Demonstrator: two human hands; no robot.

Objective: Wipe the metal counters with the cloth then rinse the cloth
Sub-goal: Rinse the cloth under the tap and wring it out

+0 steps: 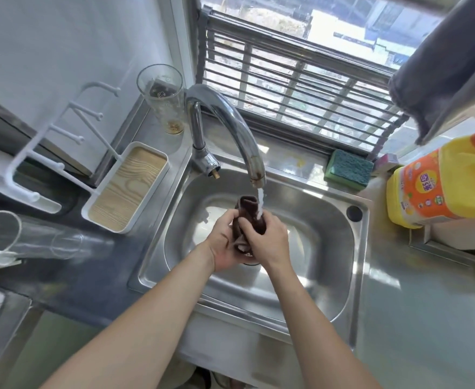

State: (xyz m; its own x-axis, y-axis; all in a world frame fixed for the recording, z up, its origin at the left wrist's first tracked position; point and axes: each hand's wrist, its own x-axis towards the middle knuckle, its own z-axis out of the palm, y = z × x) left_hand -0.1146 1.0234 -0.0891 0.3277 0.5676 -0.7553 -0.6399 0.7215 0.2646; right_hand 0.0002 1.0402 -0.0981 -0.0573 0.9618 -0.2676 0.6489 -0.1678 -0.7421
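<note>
Your left hand (225, 238) and right hand (270, 237) both grip the dark brown cloth (249, 213), bunched between them over the sink (329, 220). Water runs from the tap (228, 119) onto the cloth's upper end. A green sponge (348, 169) lies on the ledge behind, and a yellow bottle (438, 183) stands on the surface (415, 318) to your right.

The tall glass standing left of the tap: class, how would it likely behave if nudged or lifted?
The tall glass is narrow at its base and tall, so it probably tips easily. It looks nearly empty, so likely light. Clear glass beside a running tap may be wet and slippery, and breakable.
</note>
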